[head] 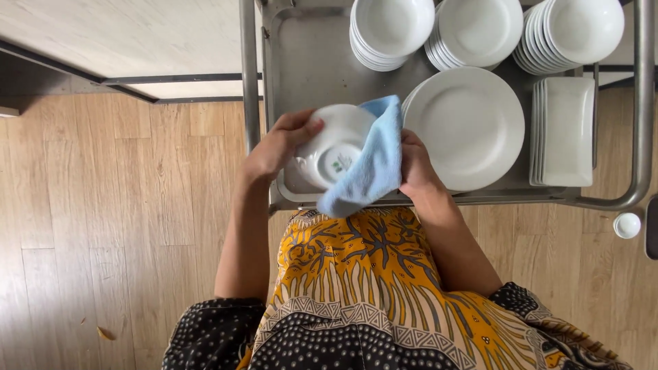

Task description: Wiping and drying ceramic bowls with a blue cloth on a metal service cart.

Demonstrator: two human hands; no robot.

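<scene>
Steel trolley [288, 68] across upper frame, loaded with big plate stack [473, 127], square plates [569, 130], bowl stacks [391, 27]. Mid-frame: blue cloth [373, 168] gripped by right hand [415, 168], draped over white bowl [332, 147]; left hand [274, 147] fingers curled round bowl's rim.

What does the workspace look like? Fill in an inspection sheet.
Surface: steel cart tray, on a wooden floor.
Job's things: white bowl, underside up; blue cloth against it.
Clutter: bowl stacks, round plate stack, square plates.
Grippers: left hand holds the bowl; right hand holds the cloth.
Cables: nothing seen.
Surroundings: small white cap on the floor; pale tabletop.
</scene>
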